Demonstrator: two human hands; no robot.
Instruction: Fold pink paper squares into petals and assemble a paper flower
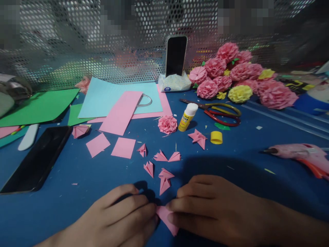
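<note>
A small piece of pink paper (167,220) lies between my two hands at the front of the blue table, folded as far as I can see. My left hand (120,214) pinches its left corner, while the fingertips of my right hand (205,206) grip its right side. Just beyond my fingers are several small folded pink paper pieces (165,181). Two flat pink paper squares (123,148) rest further left. Behind the folded pieces stand a glue stick (187,117) without its yellow cap (216,137) and a pink paper flower (167,124).
Scissors (218,113) lie behind the glue stick, and a pink glue gun (300,152) is at the right. A phone (36,159) lies at left; another phone (176,56) stands upright at the back. Coloured sheets (100,97) and paper flowers (216,67) line the perforated metal panel (113,55).
</note>
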